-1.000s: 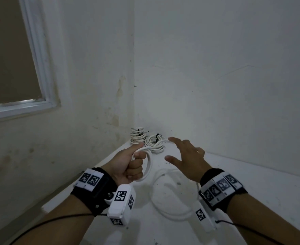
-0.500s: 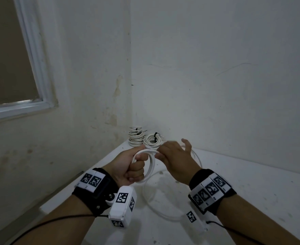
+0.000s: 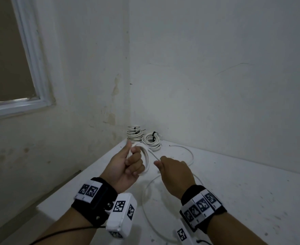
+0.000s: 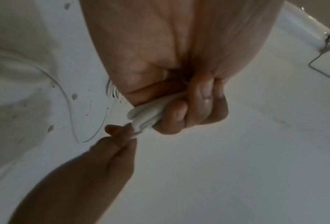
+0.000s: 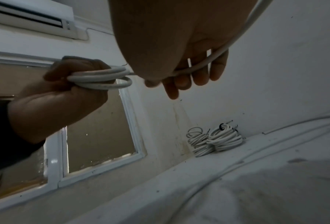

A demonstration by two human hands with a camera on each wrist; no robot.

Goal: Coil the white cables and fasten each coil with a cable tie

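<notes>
Left hand [image 3: 128, 165] is closed in a fist around the growing coil [image 3: 145, 160], thumb on top, and holds it up above the bench [image 3: 251, 200] with the loops standing nearly upright. Right hand [image 3: 175, 172] is just beside it, on the side away from the window [image 3: 13, 68]. Its fingers are half curled and the white cable [image 3: 154, 155] runs through them; in the right wrist view the cable crosses the fingers [image 5: 202, 72] and seems to slide there more than to be pinched hard.

Between the two hands the cable is a short, rather straight piece, and its long axis goes from the coil down and across to the right hand. From there the free part falls to the bench, makes one big flat loop near the front edge under the right wrist, then curves toward the back corner, where the loose end [image 3: 170, 145] lies and points to the side wall (the end is thin and hard to see).

I judge this as the middle of the winding: the right hand is the nearer one to the slack, so it should carry the next turn up and over the fist, while the left hand only keeps the loops together. No tie is on this coil yet.

Farther, in the back corner of the bench, two finished coils [image 3: 145, 137] lie touching one another, each with a black cable tie [image 3: 153, 134].
</notes>
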